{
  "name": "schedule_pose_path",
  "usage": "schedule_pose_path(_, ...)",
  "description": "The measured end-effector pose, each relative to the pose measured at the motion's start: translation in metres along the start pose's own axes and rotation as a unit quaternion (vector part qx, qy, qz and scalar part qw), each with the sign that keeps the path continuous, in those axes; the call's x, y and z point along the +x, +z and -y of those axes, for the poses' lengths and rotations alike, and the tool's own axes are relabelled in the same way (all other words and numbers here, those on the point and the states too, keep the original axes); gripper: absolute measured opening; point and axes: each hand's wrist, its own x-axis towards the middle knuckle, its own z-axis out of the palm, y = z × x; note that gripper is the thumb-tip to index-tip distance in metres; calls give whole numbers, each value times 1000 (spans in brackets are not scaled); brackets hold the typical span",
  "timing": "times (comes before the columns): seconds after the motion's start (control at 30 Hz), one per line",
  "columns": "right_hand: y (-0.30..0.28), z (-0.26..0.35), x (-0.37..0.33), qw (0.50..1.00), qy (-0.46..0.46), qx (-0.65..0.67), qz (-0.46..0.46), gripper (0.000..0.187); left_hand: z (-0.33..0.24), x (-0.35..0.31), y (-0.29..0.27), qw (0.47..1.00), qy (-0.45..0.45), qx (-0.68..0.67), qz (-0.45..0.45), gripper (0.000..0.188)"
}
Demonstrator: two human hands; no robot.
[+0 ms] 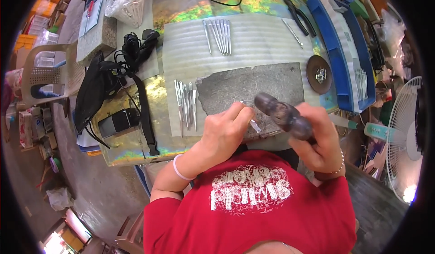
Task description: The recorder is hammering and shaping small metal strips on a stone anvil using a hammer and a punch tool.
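My left hand (228, 129) is closed in a pinch over the near part of a dark stone slab (276, 79). Held in it is a slim silver metal rod (255, 126), whose flat end sticks out beside my fingers; the rest is mostly hidden. In my right hand (318, 138) is a hammer (283, 115), its dark rounded head raised over the slab, just right of the rod. Its handle is largely hidden by my fingers. Similar metal rods (186, 104) lie left of the slab, and several more rods (219, 36) lie beyond it on white foam sheeting (253, 41).
Right of the slab sits a brown dish (314, 88) with small metal pins. Black-handled pliers (299, 16) and a single rod (292, 32) lie farther back. A blue tray (333, 50) lines the right edge, near a fan (403, 136). A black bag (97, 86) and phone (118, 122) lie left.
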Motion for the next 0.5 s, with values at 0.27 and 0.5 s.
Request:
schedule_pose_path(0.27,-16,20,-13,991,-13,-129,39,27,1,5,-1,1000,-13,-16,1,20)
schedule_pose_path(0.5,-21,20,-8,978,-101,-168,72,55,0,7,-2,1000,-15,-25,-2,20)
